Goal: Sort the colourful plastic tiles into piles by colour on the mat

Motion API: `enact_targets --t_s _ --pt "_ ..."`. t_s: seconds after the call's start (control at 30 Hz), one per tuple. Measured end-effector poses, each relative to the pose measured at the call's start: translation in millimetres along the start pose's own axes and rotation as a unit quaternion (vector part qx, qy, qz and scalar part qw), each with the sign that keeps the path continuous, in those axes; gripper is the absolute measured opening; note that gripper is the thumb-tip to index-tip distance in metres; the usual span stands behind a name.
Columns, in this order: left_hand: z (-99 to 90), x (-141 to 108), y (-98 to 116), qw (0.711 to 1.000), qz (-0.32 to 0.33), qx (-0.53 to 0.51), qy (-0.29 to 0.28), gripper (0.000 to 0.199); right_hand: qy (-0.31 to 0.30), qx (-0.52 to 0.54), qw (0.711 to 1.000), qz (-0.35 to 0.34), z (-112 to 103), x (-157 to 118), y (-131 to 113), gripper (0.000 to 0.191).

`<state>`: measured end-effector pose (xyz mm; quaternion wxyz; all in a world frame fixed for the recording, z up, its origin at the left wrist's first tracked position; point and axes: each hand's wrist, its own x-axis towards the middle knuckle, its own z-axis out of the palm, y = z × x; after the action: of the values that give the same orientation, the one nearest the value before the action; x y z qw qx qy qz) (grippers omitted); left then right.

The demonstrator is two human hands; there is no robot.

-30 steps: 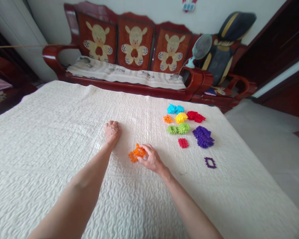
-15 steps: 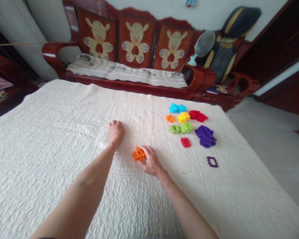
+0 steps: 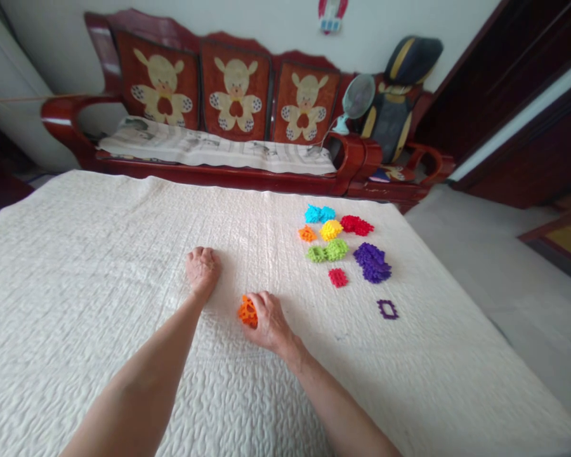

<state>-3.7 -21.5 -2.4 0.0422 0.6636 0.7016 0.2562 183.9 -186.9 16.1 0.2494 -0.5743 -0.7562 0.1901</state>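
Observation:
My right hand point(image 3: 266, 320) is closed around a bunch of orange plastic pieces point(image 3: 246, 311) on the white quilted cover point(image 3: 99, 266). My left hand point(image 3: 202, 268) rests as a loose fist on the cover a little to the left and farther away, with nothing in it. To the right lie sorted heaps of similar pieces: blue point(image 3: 320, 213), yellow point(image 3: 331, 229), red point(image 3: 356, 225), a small orange heap point(image 3: 307, 233), green point(image 3: 327, 252) and purple point(image 3: 372, 262). A single red piece point(image 3: 337, 277) and a purple frame piece point(image 3: 387, 309) lie apart from them.
A dark red wooden bench point(image 3: 228, 127) with bear-pattern cushions stands behind the cover. A small fan point(image 3: 356, 101) and a dark bag point(image 3: 400, 95) sit at its right end. The cover's right edge drops to a grey floor point(image 3: 504, 273).
My right hand has gathered the spread orange pieces into a tighter bunch and closed over them. The left fist has stayed put. The camera view has shifted slightly.

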Motion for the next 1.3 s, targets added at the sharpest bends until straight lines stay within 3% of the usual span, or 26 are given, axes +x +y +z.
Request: enact_targets --t_s 0.17,0.3,0.53,0.7,1.0,1.2,1.3 --pt "7.0 3 -9 1.0 0.017 0.018 0.011 0.032 -0.007 0.033 0.999 0.002 -8 0 3 0.045" --pt "12.7 5 -15 0.998 0.032 0.047 0.016 0.032 0.025 0.075 0.997 0.012 -29 13 24 0.049" --pt "8.6 4 -11 0.996 0.043 0.078 0.02 0.038 0.127 -0.026 0.985 0.116 -106 104 108 0.051" --pt "8.1 4 -11 0.996 0.031 0.086 0.009 0.038 0.121 -0.147 0.961 0.202 -142 155 152 0.042" --pt "6.5 6 -9 0.996 0.035 0.086 -0.006 0.039 0.06 -0.194 0.944 0.26 -140 167 175 0.046" --pt "8.0 5 -11 0.996 0.035 0.081 0.004 0.04 0.066 -0.165 0.952 0.25 -146 165 175 0.041" --pt "8.5 5 -12 0.996 0.039 0.085 0.002 0.041 0.118 -0.144 0.958 0.22 -146 159 165 0.048"
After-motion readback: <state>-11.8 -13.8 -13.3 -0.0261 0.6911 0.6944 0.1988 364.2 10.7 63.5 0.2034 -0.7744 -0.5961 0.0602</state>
